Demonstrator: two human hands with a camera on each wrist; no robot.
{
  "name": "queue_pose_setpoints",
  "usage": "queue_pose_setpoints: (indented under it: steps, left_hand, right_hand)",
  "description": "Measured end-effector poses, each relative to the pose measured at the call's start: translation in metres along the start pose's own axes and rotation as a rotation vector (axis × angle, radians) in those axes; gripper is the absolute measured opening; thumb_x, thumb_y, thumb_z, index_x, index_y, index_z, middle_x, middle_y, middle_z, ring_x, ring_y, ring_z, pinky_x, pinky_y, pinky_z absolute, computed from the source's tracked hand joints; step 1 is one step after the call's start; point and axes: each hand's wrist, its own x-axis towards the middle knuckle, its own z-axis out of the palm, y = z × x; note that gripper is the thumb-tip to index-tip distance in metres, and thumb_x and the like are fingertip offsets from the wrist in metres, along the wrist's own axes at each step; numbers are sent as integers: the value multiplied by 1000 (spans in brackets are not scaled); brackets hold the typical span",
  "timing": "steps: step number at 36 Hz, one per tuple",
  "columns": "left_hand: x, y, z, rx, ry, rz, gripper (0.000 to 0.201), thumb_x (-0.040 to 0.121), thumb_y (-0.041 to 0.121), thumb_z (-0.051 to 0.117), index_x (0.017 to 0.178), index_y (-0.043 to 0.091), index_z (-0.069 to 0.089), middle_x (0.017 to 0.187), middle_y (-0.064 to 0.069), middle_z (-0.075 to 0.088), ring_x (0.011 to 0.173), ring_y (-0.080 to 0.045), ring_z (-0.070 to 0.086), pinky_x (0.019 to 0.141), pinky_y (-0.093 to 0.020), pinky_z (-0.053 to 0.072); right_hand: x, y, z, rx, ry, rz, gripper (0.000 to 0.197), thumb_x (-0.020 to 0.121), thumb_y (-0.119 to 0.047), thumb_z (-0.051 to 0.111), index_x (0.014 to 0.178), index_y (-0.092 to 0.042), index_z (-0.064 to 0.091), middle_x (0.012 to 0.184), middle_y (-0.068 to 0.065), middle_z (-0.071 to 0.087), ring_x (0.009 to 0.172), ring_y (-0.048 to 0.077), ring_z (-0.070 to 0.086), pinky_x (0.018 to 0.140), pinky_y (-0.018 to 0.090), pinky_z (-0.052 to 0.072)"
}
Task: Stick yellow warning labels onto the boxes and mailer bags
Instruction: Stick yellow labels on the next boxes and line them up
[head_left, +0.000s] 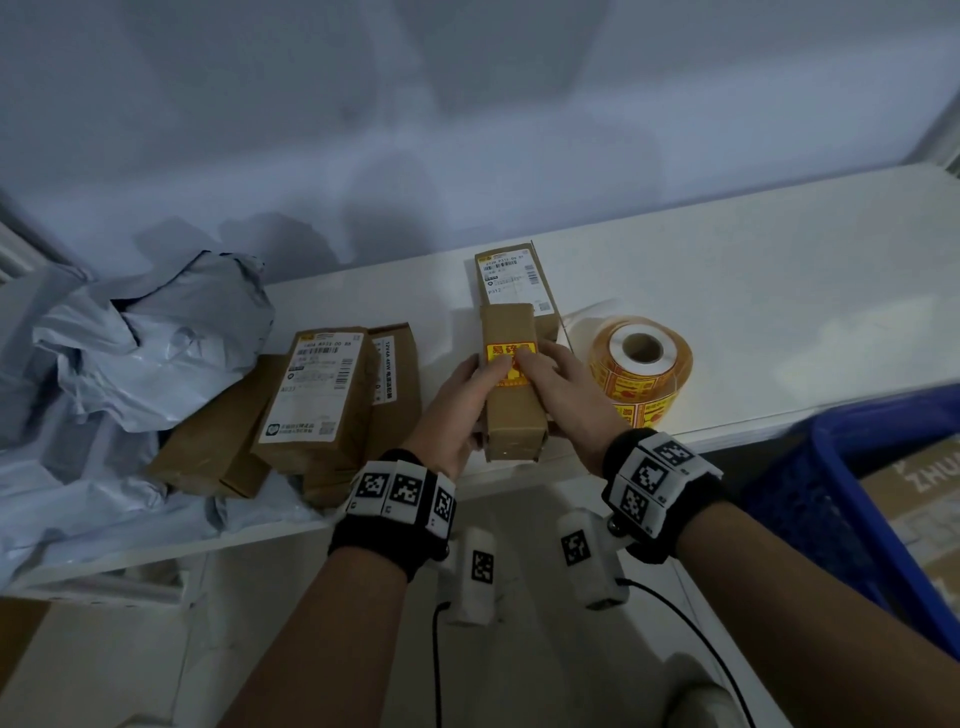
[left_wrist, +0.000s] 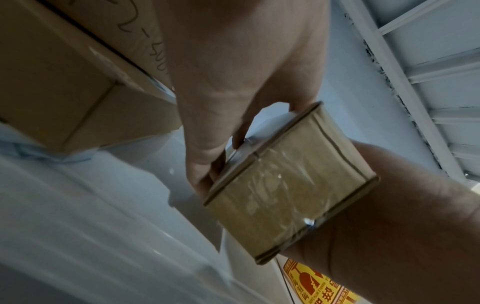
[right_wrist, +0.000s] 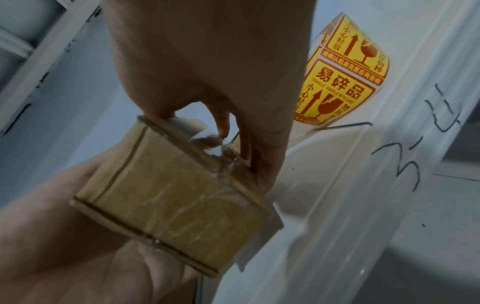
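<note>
A long narrow brown box (head_left: 511, 395) is held over the front edge of the white shelf (head_left: 779, 291), its taped end (left_wrist: 288, 181) (right_wrist: 176, 205) facing me. My left hand (head_left: 465, 400) grips its left side and my right hand (head_left: 563, 395) grips its right side. Both thumbs press on a yellow warning label (head_left: 511, 371) lying on the box's top face. The label roll (head_left: 641, 364) (right_wrist: 342, 82) stands on the shelf just right of my right hand.
A second long box (head_left: 517, 283) with a white shipping label lies behind the held one. Several brown boxes (head_left: 317, 395) are stacked to the left, beside crumpled grey mailer bags (head_left: 135, 353). A blue crate (head_left: 852, 493) sits at lower right.
</note>
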Motion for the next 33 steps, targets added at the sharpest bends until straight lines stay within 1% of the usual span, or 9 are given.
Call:
queue_pose_setpoints:
  steps: [3, 6, 14, 19, 22, 25, 27, 30, 33]
  left_hand:
    - [0, 0, -1, -11, -1, 13, 46, 93, 41, 64, 135, 28, 54, 117, -1, 73, 108, -22, 70, 102, -54, 49]
    - [1, 1, -2, -13, 22, 17, 51, 90, 41, 68, 137, 27, 52, 116, 0, 73, 105, -20, 71, 101, -53, 51]
    - [2, 1, -2, -9, 29, -8, 65, 86, 42, 73, 143, 30, 45, 117, -1, 72, 105, -21, 71, 99, -53, 52]
    - [0, 2, -2, -1, -1, 3, 53, 89, 27, 71, 137, 32, 52, 120, -2, 70, 104, -18, 70, 81, -36, 56]
    - [0, 5, -3, 17, 55, 46, 53, 88, 26, 72, 137, 32, 52, 122, -4, 69, 103, -19, 71, 74, -33, 58]
    - [2, 7, -5, -65, 138, 84, 53, 88, 25, 73, 137, 25, 51, 119, -8, 70, 94, -22, 74, 65, -34, 60]
    - [4, 7, -6, -87, 170, 99, 55, 88, 29, 74, 137, 23, 50, 120, -8, 69, 95, -24, 74, 70, -39, 62]
    - [6, 7, -7, -27, 225, 96, 53, 88, 44, 71, 133, 25, 51, 118, -1, 67, 104, -20, 70, 89, -44, 59]
    - [10, 7, -8, -9, 242, 86, 50, 92, 52, 61, 132, 22, 57, 114, -3, 71, 100, -20, 72, 88, -43, 59]
  right_hand:
    - [0, 0, -2, 46, 40, 28, 50, 96, -50, 51, 139, -27, 42, 118, 0, 64, 95, 13, 67, 66, 28, 57]
    - [1, 0, -2, 44, 38, 17, 47, 97, -50, 49, 138, -27, 43, 117, 0, 64, 96, 14, 68, 66, 27, 57]
    - [6, 4, 2, 6, 46, 0, 43, 97, -52, 47, 133, -29, 52, 115, 0, 68, 101, 19, 69, 90, 46, 57]
    - [9, 5, 2, -51, 32, -5, 44, 92, -58, 43, 124, -33, 59, 111, 0, 71, 101, 21, 70, 93, 49, 55]
    - [6, 3, 5, -108, 37, -51, 41, 97, -54, 42, 128, -31, 57, 108, -2, 70, 99, 18, 69, 92, 48, 56]
    - [5, 1, 9, -113, 66, -106, 42, 99, -44, 48, 137, -26, 49, 106, -6, 66, 96, 12, 67, 90, 42, 57]
    - [5, -2, 10, -112, 54, -135, 40, 99, -38, 52, 138, -30, 46, 112, -1, 65, 97, 12, 67, 89, 39, 57]
    - [6, -1, 11, -157, 37, -146, 45, 100, -30, 51, 143, -37, 41, 123, -1, 63, 105, 15, 64, 94, 39, 54]
    - [9, 2, 11, -246, 56, -126, 48, 101, -24, 43, 148, -32, 39, 136, 1, 58, 118, 19, 58, 105, 43, 46]
